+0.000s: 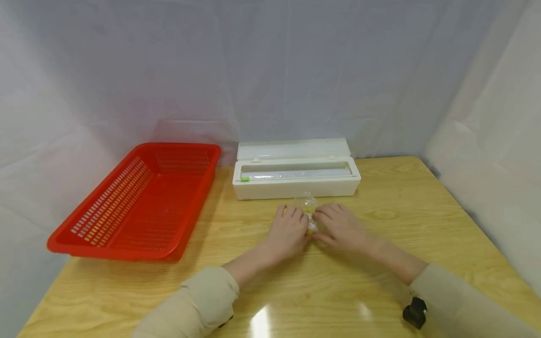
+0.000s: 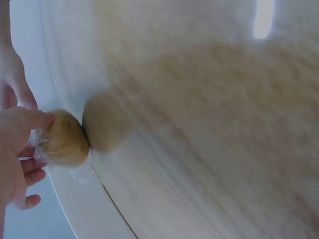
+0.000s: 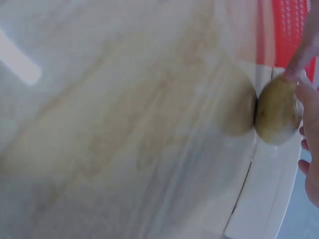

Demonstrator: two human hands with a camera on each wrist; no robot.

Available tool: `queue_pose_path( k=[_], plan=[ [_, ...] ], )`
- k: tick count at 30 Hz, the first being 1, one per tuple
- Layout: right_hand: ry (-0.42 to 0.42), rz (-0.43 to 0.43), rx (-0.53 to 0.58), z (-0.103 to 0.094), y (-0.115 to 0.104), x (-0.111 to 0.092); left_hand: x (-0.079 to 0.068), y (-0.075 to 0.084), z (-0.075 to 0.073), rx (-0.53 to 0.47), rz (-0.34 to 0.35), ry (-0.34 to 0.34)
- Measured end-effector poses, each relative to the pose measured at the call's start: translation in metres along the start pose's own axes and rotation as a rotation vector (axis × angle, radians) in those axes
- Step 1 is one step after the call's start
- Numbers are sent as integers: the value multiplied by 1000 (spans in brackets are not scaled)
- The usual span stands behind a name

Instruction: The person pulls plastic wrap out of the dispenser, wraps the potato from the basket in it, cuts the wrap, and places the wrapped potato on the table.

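A potato point(image 2: 66, 139) partly covered in clear cling film point(image 1: 309, 203) sits on the table between both hands. My left hand point(image 1: 289, 231) holds it from the left, with the thumb on the potato and the fingers at the film in the left wrist view. From the other side my right hand point(image 1: 341, 228) grips it, thumb against the skin in the right wrist view. In the head view the hands cover much of the potato, and a loose bit of film sticks up beyond the fingers.
Behind the hands stands a white cling film dispenser point(image 1: 296, 189), lid up, a roll inside and a green piece on its edge. A red plastic basket point(image 1: 195, 211) stands at the left. The wooden table point(image 1: 405, 220) meets a white cloth backdrop point(image 1: 321, 70).
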State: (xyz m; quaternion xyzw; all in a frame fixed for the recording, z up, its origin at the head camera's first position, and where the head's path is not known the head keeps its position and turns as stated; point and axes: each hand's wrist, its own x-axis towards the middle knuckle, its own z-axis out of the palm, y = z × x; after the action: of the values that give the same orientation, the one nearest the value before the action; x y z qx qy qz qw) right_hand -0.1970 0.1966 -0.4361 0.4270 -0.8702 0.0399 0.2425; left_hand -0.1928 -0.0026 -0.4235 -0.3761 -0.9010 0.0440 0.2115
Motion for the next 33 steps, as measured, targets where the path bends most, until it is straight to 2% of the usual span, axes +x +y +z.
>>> queue_pose_path(
  k=[4, 7, 9, 11, 13, 17, 19, 22, 25, 33],
  plan=[
    [-47, -35, 50, -1, 9, -3, -2, -12, 2, -91, 32, -75],
    [-50, -76, 46, -2, 12, -4, -3, -21, 2, -98, 28, -118],
    [-35, -97, 51, -2, 12, -1, -4, -25, 2, -89, 23, -121],
    [-11, -110, 49, -1, 11, 1, -5, -26, 1, -85, 29, -93],
    [6, -110, 47, -1, 10, 3, -5, -24, 1, -83, 45, -38],
    [17, -82, 41, -1, 9, 4, -6, -16, 0, -24, 77, 111],
    [0, -75, 40, -1, 8, 5, -7, -15, 1, 23, 72, 126],
    [-29, -83, 24, -2, 6, 5, -6, -17, 2, 48, 55, 76],
    [-33, -89, 37, -2, 4, 6, -6, -21, 3, 30, 42, 21],
    [-24, -37, 119, 0, 3, 8, -2, -27, 5, -18, 39, -13]
  ],
)
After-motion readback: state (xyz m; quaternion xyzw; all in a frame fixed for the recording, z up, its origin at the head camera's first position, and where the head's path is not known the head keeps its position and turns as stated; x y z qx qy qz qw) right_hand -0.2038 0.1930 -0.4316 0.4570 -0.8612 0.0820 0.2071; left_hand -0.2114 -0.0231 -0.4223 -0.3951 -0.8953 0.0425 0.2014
